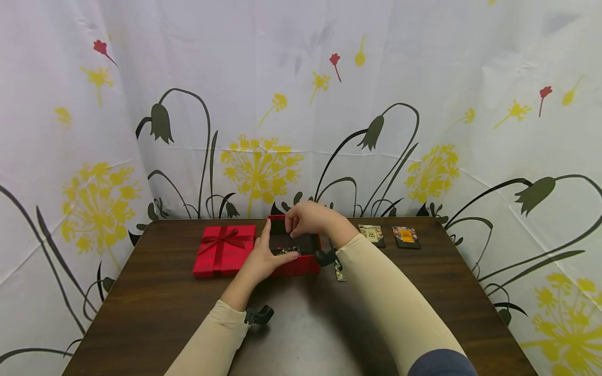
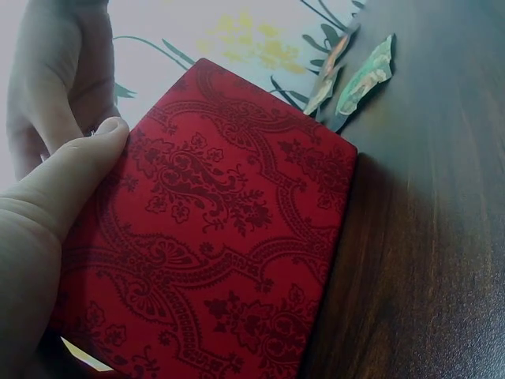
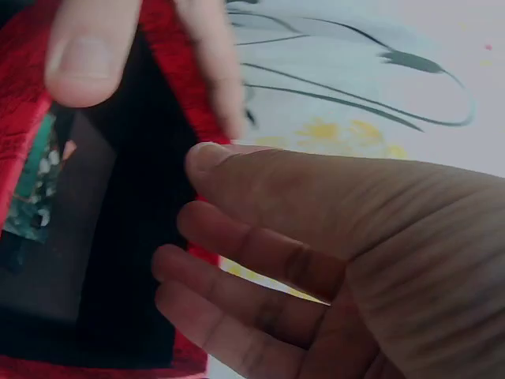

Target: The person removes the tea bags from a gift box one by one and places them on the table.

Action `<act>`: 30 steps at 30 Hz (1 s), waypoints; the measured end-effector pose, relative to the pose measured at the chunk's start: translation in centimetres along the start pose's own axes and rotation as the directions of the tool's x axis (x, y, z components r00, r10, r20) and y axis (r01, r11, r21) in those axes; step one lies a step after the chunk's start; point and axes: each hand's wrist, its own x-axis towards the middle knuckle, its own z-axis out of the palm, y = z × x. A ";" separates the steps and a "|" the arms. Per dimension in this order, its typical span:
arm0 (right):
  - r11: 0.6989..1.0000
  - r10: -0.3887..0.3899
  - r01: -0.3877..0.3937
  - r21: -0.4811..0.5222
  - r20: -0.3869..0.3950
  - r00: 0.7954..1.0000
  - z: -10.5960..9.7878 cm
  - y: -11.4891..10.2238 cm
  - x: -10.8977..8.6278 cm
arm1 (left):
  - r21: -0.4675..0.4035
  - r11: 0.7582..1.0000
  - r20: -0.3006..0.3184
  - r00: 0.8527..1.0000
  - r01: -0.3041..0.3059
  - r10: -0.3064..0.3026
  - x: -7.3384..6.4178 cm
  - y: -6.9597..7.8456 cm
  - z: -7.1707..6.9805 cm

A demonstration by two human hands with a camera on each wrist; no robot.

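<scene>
A red gift box (image 1: 301, 267) with a dark lining and a patterned outside stands without its lid in the middle of the table. My left hand (image 1: 259, 257) holds it at the left side, its thumb over the near rim. In the left wrist view, the thumb presses at the edge of the box (image 2: 213, 213). Inside, a colourful packet (image 3: 35, 185) lies near one wall. My right hand (image 1: 308, 218) reaches over the box at its far side, fingers loosely bent toward the inside. Nothing shows between those fingers in the right wrist view.
Left of the box lies the red lid (image 1: 204, 265) with a ribbon bow. Two packets, one green-labelled (image 1: 372, 234) and one orange-labelled (image 1: 406, 237), lie at the back right. Another packet (image 1: 340, 272) is partly hidden beside the right forearm. A floral curtain (image 1: 301, 104) hangs behind the table.
</scene>
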 end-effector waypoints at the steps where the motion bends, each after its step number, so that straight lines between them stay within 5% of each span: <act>1: 1.000 0.002 -0.002 -0.016 0.021 1.000 0.2 0.0 0.4 | 0.000 1.000 0.001 1.000 -0.003 0.003 0.0 -0.1 0.0; 11: 0.993 0.082 -0.068 -0.100 0.135 0.987 1.4 1.6 3.1 | 0.010 1.000 -0.012 1.000 -0.016 0.016 0.2 -0.3 0.1; 18: 0.985 0.172 -0.172 -0.007 0.151 0.974 1.8 2.8 3.5 | 0.025 0.999 -0.019 1.000 -0.024 0.025 0.1 -0.1 0.0; 30: 0.970 0.220 -0.240 0.046 0.261 0.940 2.3 2.6 4.5 | 0.000 1.000 -0.021 1.000 -0.017 0.017 0.0 -0.1 0.1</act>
